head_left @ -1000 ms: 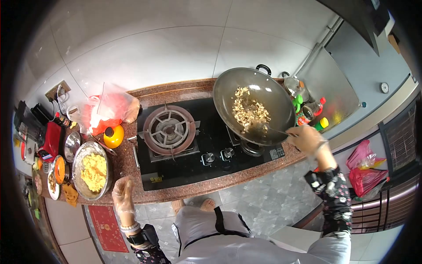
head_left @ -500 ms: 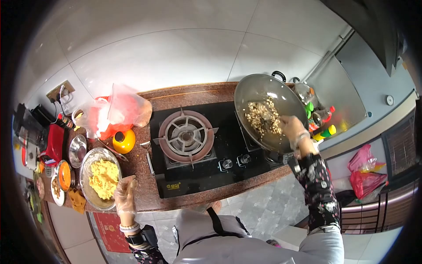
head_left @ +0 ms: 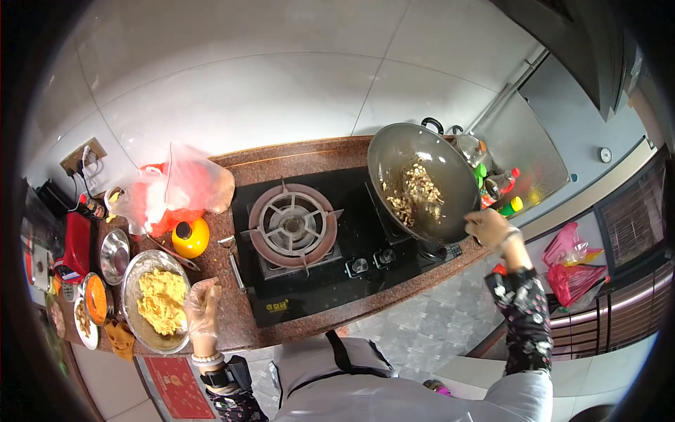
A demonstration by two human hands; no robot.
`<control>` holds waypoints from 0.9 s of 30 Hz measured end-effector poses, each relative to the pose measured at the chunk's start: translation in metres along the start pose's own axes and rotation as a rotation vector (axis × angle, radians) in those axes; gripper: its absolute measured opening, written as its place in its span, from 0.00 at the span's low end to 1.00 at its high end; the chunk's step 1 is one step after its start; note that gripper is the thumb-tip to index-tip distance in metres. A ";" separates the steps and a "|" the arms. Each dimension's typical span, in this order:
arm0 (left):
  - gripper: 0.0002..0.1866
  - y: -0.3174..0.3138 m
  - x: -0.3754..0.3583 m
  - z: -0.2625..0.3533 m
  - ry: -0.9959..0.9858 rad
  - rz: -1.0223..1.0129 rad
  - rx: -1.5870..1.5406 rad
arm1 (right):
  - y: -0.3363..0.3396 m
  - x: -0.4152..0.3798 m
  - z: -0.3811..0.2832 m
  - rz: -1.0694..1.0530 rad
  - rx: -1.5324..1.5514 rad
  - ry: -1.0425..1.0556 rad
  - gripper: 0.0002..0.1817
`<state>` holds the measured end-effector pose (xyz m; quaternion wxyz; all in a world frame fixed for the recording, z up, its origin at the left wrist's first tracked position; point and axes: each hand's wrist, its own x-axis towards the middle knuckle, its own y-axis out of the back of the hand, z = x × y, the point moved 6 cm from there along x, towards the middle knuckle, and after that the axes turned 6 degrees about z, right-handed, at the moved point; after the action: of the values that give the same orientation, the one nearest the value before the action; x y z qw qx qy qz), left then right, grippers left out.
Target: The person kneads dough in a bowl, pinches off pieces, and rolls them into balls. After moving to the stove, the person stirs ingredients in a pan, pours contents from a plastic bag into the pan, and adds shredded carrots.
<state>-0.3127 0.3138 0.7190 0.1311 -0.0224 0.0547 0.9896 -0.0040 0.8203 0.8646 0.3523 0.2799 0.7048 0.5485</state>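
Observation:
My left hand point(head_left: 202, 308), in a clear glove, is raised beside the right rim of a metal bowl point(head_left: 128, 309) of yellow, lumpy mixture point(head_left: 162, 302). Its fingers are bent together, and anything between them is too small to tell. At the lower right edge of a dark wok point(head_left: 457, 190), my right hand point(head_left: 490, 228) is closed; what its fingers hold cannot be made out. Chopped brown and pale pieces point(head_left: 416, 193) lie in the wok, which sits tilted over the right part of the black stove point(head_left: 302, 288).
An unlit burner point(head_left: 293, 224) is at the stove's left. Beside it lie a metal tool point(head_left: 235, 266), a yellow round item point(head_left: 190, 238) and plastic bags point(head_left: 169, 197). Bottles point(head_left: 500, 184) stand right of the wok. Smaller bowls and plates, an orange-filled one point(head_left: 95, 298) among them, are far left.
My right hand has moved from over the wok to its lower right edge. The pieces in the wok have shifted into a narrower heap. My left hand looks nearly unchanged; the view has moved slightly.

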 end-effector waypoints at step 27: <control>0.09 0.018 0.077 -0.007 0.122 0.152 -0.212 | -0.002 0.003 -0.010 -0.049 0.066 0.096 0.15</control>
<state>-0.3917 0.3161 0.7095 0.0488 -0.0922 -0.0409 0.9937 -0.0140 0.8169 0.8637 0.3220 0.2475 0.7451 0.5290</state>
